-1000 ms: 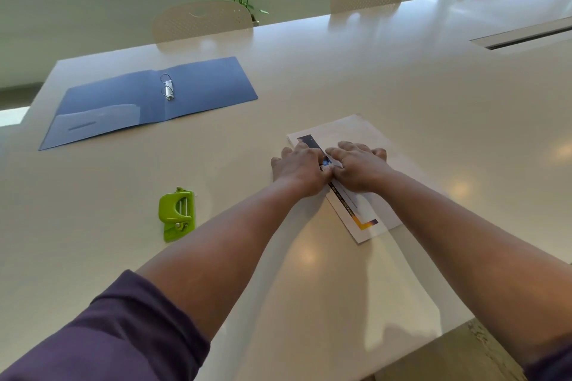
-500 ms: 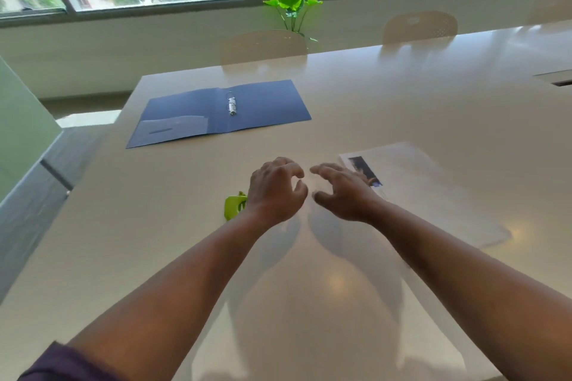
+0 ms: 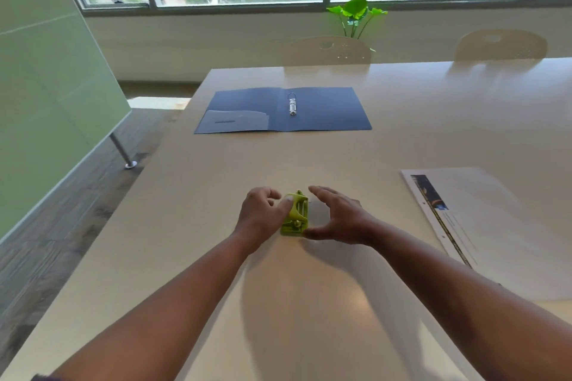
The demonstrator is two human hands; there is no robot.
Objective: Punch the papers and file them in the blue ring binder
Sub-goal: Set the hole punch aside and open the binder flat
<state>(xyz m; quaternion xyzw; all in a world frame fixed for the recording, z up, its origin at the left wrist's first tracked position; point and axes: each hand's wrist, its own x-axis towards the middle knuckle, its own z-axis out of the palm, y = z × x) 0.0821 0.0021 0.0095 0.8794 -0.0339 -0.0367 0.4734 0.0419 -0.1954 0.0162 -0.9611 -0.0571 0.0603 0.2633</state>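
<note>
A small green hole punch (image 3: 296, 216) sits on the table between my hands. My left hand (image 3: 262, 216) grips its left side, fingers curled and thumb on the lever. My right hand (image 3: 337, 217) arches over its right side with fingers spread, the thumb touching the punch's base. The papers (image 3: 501, 226), with a dark printed strip and small holes along their left edge, lie flat to the right, apart from both hands. The blue ring binder (image 3: 328, 110) lies open farther back, its metal rings (image 3: 292, 105) in the middle.
The beige table (image 3: 216, 257) has its left edge close by, with floor and a green glass partition (image 3: 46, 86) beyond. Two chairs (image 3: 328, 51) and a potted plant (image 3: 356, 14) stand at the far side under the window.
Both hands have left the papers and moved left to the green punch. My left hand has taken hold of it. The view has swung left.
</note>
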